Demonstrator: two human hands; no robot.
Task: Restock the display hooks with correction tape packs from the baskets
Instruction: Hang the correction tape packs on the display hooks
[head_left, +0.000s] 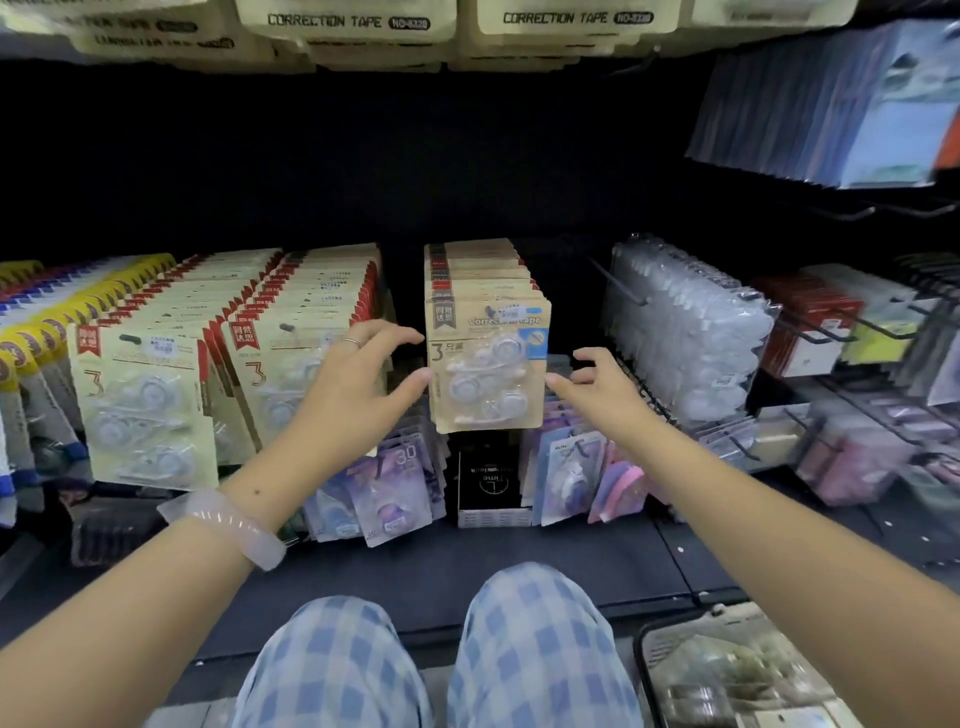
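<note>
- Display back panel (467, 156): dark, unlit.
- Wire hooks (826, 332) project at right, black metal.
- Base shelf (415, 582): dark, flat.
- Floor at bottom edge: grey.

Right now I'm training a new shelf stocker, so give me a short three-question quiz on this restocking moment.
1. True or false: the left hand grips the front correction tape pack on the middle hook.
2. Multiple choice: what is on the left wrist? A) a watch B) a translucent bracelet C) nothing
3. Fill in: the large numeral printed on the front pack is ___.

Key
1. False. Both the left hand and the right hand are open, one on each side of the pack; whether the fingertips touch its edges is unclear.
2. B
3. 3
</note>
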